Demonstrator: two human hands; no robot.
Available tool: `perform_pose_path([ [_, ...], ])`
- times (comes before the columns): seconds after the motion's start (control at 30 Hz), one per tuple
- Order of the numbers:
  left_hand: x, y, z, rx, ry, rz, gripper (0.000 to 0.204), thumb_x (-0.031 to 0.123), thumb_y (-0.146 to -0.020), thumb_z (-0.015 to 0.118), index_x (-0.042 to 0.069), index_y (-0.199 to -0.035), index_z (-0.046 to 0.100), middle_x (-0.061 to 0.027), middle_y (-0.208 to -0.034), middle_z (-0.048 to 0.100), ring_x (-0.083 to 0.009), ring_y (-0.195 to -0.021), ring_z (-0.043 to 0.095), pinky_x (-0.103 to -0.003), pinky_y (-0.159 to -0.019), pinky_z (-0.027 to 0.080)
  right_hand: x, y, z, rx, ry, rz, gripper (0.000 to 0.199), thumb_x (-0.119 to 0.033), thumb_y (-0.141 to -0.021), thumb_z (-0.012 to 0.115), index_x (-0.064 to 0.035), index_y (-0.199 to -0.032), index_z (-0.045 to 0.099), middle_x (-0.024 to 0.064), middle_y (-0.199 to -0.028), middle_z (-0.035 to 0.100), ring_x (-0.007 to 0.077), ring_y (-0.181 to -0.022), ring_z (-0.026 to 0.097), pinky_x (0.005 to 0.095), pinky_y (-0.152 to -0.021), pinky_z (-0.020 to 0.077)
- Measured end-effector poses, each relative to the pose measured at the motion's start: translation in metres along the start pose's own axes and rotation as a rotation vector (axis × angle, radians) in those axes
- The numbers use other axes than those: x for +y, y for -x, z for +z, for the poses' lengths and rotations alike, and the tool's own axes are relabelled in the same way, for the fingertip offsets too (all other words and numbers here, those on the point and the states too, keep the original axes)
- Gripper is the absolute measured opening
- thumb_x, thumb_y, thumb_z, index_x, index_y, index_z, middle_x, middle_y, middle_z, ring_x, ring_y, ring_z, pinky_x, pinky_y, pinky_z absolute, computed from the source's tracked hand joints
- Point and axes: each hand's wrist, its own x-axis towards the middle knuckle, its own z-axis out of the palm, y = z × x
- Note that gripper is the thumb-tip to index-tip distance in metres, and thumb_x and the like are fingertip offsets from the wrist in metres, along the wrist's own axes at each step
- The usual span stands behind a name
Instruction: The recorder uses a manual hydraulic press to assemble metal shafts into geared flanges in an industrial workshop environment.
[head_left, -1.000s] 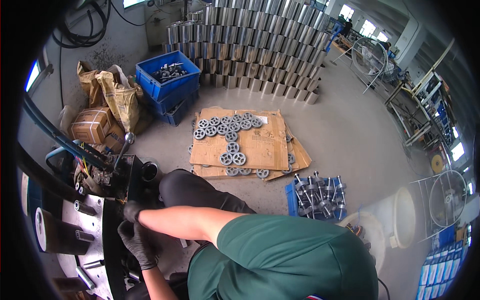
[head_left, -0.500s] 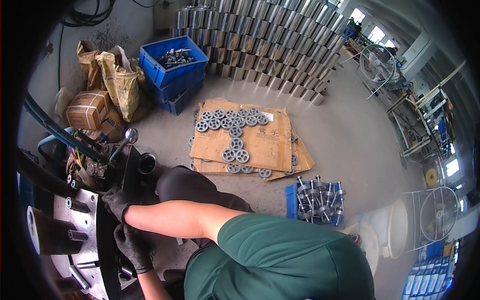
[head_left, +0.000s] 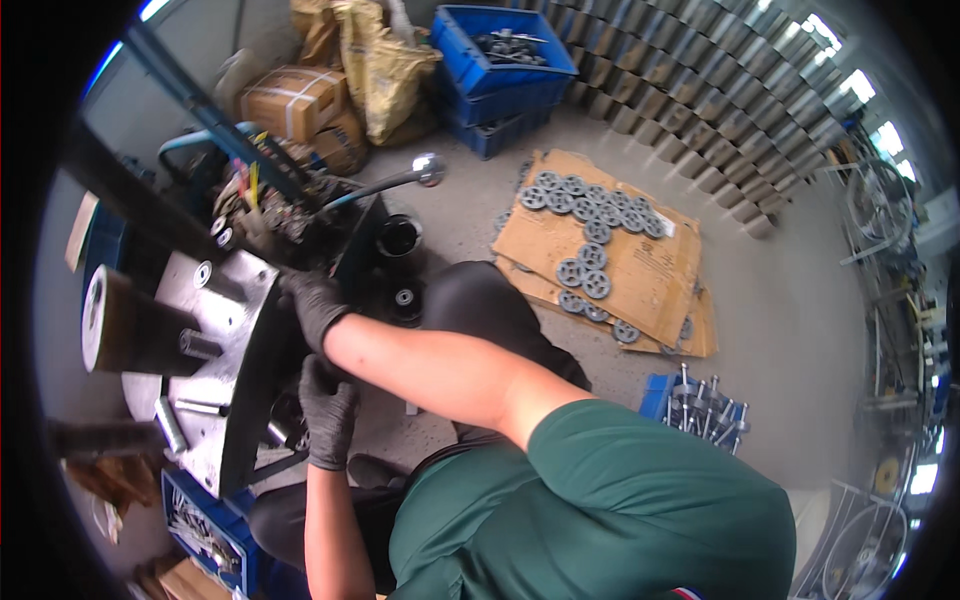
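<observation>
We see both black-gloved hands at the dark steel plate edge (head_left: 262, 370) of the grey press machine, left of frame, its long axis near-vertical — right hand (head_left: 315, 305) curled on its upper part, nearer; left hand (head_left: 328, 412) lower, its grip hidden.

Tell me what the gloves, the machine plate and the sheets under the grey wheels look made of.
Gloves: thin black rubber or nitrile, matte and close-fitting. Machine plate: bare metal, probably steel, grey with a dull sheen. Sheets: brown corrugated cardboard, flattened, creased at the folds.
</observation>
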Motion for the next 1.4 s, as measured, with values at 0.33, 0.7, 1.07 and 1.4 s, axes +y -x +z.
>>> perform_pose_path([
  [0.33, -0.002, 0.012, 0.001, -0.053, -0.223, 0.16, 0.023, 0.005, -0.088, 0.07, 0.001, -0.109, 0.06, -0.0033, -0.091, 0.062, -0.0082, -0.086, 0.056, -0.028, -0.076, 0.051, -0.03, 0.041, -0.02, -0.23, 0.202, 0.38, 0.109, -0.09, -0.085, 0.051, 0.0025, -0.143, 0.054, 0.0196, -0.122, 0.07, 0.0302, -0.102, 0.07, 0.0465, -0.092, 0.0543],
  [0.7, -0.003, -0.018, -0.054, 0.451, 0.495, -0.116, 0.021, 0.027, -0.106, 0.06, 0.006, -0.111, 0.063, -0.0026, -0.093, 0.067, -0.0095, -0.081, 0.062, -0.028, -0.074, 0.054, -0.011, 0.046, -0.039, -0.512, 0.714, 0.03, 0.069, -0.035, -0.092, 0.081, 0.0056, -0.141, 0.055, 0.018, -0.121, 0.067, 0.0259, -0.11, 0.07, 0.0354, -0.084, 0.0634],
  [1.07, -0.029, -0.022, -0.066, 0.517, -0.143, -0.052, 0.017, 0.017, -0.104, 0.06, 0.001, -0.102, 0.064, -0.0142, -0.09, 0.069, -0.0227, -0.084, 0.066, -0.039, -0.077, 0.054, -0.027, 0.08, -0.032, -0.601, 0.74, 0.259, 0.039, -0.029, -0.101, 0.073, -0.0027, -0.129, 0.064, 0.0071, -0.11, 0.073, 0.0157, -0.093, 0.072, 0.0309, -0.08, 0.0608],
  [1.4, -0.024, -0.014, -0.058, 0.489, -0.339, 0.017, 0.018, 0.016, -0.1, 0.067, 0.002, -0.111, 0.065, -0.0125, -0.099, 0.07, -0.0195, -0.093, 0.067, -0.034, -0.085, 0.055, -0.016, 0.071, -0.06, -0.619, 1.147, -0.239, 0.022, -0.02, -0.099, 0.066, -0.0061, -0.115, 0.072, 0.02, -0.104, 0.075, 0.0361, -0.099, 0.073, 0.0427, -0.087, 0.0567],
])
